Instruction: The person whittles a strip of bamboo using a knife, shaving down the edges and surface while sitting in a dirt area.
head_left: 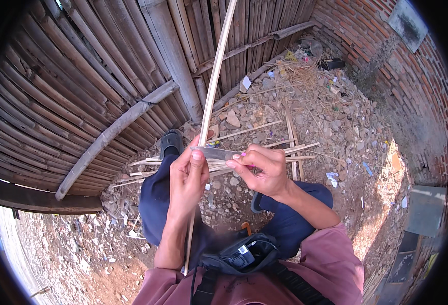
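A long, pale bamboo strip point(215, 81) runs up past the top edge of the view, and its lower end passes below my wrist toward my lap. My left hand point(187, 175) is closed around it, thumb pressed near the blade. In my right hand point(264, 170) is a knife point(216, 153) with a grey blade; bits of pink, perhaps its handle, show between the fingers. The blade lies across the strip, touching it beside my left thumb. Most of the handle is hidden by my right fingers.
Several loose bamboo strips point(297, 147) lie on the rubble ground point(330, 124) beyond my knees. A bamboo wall point(81, 66) with a pole point(117, 132) stands at the left, a brick wall point(386, 76) at the right. An open black pouch point(241, 254) sits at my waist.
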`<state>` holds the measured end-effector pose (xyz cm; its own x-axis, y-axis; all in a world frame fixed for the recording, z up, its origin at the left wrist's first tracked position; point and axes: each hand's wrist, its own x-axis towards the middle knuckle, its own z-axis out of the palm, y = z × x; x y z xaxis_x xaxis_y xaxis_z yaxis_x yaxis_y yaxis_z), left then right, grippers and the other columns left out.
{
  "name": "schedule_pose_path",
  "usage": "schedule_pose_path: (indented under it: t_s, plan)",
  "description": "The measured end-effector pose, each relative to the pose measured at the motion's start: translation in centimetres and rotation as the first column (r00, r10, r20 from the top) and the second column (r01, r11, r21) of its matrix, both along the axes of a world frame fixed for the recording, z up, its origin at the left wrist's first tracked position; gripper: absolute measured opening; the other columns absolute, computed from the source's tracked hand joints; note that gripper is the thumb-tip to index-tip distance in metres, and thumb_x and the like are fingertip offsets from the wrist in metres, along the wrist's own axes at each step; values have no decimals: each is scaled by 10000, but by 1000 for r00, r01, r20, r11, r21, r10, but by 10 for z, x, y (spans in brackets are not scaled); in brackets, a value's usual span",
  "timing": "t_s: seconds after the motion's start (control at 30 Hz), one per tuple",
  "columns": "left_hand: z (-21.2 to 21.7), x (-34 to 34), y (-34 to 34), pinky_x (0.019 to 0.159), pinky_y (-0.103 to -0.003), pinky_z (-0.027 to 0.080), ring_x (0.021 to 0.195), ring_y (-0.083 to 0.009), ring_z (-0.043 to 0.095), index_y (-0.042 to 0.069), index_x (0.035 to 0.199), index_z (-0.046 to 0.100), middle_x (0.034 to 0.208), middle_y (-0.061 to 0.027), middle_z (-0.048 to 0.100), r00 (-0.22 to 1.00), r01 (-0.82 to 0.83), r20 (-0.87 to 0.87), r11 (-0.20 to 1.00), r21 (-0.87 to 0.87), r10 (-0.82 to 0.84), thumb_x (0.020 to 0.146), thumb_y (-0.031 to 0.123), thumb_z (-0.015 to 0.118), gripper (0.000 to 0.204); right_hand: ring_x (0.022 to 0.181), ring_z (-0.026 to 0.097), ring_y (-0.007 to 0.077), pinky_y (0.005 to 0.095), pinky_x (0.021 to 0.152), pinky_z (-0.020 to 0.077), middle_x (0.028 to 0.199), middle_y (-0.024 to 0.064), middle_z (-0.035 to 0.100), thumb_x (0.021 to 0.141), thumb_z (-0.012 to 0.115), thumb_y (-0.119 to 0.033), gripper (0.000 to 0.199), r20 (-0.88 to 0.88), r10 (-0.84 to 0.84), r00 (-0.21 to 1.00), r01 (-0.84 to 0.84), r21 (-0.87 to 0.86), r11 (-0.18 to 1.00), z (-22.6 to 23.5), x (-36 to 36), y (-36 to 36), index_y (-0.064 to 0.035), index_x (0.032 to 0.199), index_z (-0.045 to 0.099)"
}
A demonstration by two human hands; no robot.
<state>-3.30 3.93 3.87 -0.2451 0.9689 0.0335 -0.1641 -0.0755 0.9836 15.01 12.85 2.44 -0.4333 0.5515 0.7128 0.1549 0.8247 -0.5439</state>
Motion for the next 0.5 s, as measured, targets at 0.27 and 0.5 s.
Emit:
schedule_pose_path:
  t_s: [0.27,0.5]
  plan:
    - [4,-1,2,402,-189,296,445,-10,350,20,1535,507,628,77,405,998,49,44,997,-54,-46,1152,479,415,605,516,626,165,320,452,435,673,42,655,859,868,-109,169,40,-29,999,28,13,1000,8,4,2,-58,793,721]
    - [3,0,2,401,-172,346,459,-11,419,-15,1547,474,695,46,467,993,32,118,999,-24,-29,1153,411,447,581,576,663,164,300,526,481,688,92,683,855,858,-35,159,7,67,998,-66,-123,990,6,9,9,-2,803,712]
